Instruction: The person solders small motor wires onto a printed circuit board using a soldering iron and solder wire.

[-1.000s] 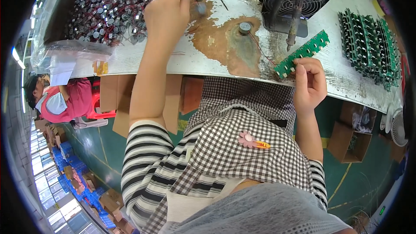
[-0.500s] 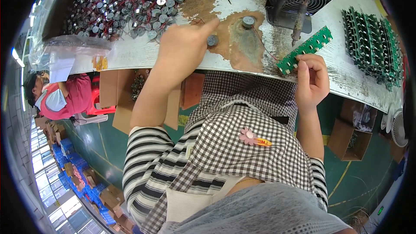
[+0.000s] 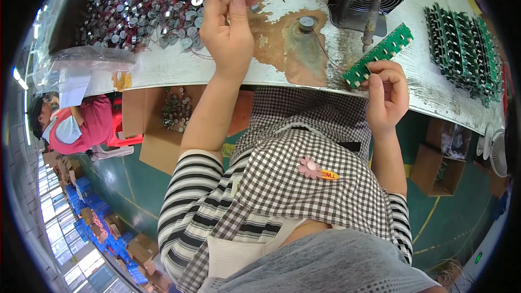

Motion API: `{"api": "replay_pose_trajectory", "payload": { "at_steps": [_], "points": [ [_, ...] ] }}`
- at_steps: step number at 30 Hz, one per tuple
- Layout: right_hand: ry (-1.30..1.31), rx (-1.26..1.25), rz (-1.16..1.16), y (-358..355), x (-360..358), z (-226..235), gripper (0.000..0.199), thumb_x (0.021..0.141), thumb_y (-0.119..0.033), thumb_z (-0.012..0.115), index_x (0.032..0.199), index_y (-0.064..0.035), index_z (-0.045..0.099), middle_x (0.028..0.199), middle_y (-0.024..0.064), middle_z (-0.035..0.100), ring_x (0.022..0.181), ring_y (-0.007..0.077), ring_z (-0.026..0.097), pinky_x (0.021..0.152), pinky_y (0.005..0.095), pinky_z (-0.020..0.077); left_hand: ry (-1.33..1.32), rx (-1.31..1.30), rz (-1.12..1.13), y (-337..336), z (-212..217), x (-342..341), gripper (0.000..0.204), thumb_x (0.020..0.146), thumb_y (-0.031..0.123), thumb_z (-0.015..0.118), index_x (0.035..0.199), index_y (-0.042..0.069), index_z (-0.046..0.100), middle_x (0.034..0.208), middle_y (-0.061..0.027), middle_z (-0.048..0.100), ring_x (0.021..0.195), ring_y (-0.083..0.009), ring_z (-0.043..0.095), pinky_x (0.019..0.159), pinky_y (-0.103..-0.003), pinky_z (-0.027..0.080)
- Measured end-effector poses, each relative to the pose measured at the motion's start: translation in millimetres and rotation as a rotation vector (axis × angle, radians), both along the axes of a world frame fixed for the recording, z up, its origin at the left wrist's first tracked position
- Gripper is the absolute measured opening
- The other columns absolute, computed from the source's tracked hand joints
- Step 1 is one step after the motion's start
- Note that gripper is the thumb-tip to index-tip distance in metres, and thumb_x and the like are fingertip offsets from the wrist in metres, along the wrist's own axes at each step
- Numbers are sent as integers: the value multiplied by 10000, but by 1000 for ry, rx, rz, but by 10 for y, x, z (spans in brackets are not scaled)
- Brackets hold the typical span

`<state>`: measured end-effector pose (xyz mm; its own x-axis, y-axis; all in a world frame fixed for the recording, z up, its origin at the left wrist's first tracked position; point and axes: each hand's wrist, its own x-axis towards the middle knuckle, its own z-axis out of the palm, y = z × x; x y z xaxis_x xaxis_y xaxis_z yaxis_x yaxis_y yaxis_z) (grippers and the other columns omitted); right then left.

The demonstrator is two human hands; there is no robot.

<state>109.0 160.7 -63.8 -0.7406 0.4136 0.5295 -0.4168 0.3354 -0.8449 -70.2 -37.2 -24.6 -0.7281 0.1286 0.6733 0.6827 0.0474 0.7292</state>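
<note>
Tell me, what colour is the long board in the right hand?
The board is green; the head view shows it best.

On the left, one person [image 3: 95, 122] in pink-red clothing is near a red seat [image 3: 120, 137] — blue boxes [image 3: 93, 202] are also there — and on the right, a white fan [image 3: 498, 153].

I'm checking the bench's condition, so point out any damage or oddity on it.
The white worktop looks damaged: its coating seems worn away in a ragged brown patch, where a round grey component lies, and dark smudges mark the surface near the green rectangular circuit board in the right hand. Nothing else clearly stands out.
</note>
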Motion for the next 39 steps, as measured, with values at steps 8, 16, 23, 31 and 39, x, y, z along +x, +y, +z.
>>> {"api": "replay_pose_trajectory", "payload": {
  "at_steps": [8,16,23,31,39],
  "points": [
    [-37,123,-39,6,7,101,35,831,63,577,852,45,555,1005,160,591,668,113,551,612,223,476,-892,19,-670,136,273,624,228,955,75,476,1156,-34,468,956,-127,663,803,-134,642,670,-209,471],
    [74,272,-50,-1,-70,168,98,773,51,650,816,26,566,980,172,600,688,137,573,597,231,473,-1096,-47,-720,352,33,667,152,910,142,605,956,-1,584,713,-8,594,576,-57,508,551,-186,422],
    [92,194,-23,26,-63,141,88,783,42,621,809,22,540,989,181,607,686,146,577,608,237,487,-248,-309,-467,460,-81,674,117,891,122,629,854,11,621,690,-20,607,578,-62,536,505,-209,420],
    [86,218,-64,13,-96,163,98,779,62,633,817,29,548,970,175,612,685,151,582,611,236,493,-825,-160,-542,429,173,675,131,876,105,640,926,-10,600,742,-61,648,572,-54,531,489,-197,404],
    [87,224,-58,-2,-111,164,97,791,47,643,824,34,553,962,175,614,701,155,590,617,238,501,-974,-26,-691,481,72,651,162,875,151,658,921,6,605,724,33,561,618,-28,500,475,-177,380]
  ]
}}
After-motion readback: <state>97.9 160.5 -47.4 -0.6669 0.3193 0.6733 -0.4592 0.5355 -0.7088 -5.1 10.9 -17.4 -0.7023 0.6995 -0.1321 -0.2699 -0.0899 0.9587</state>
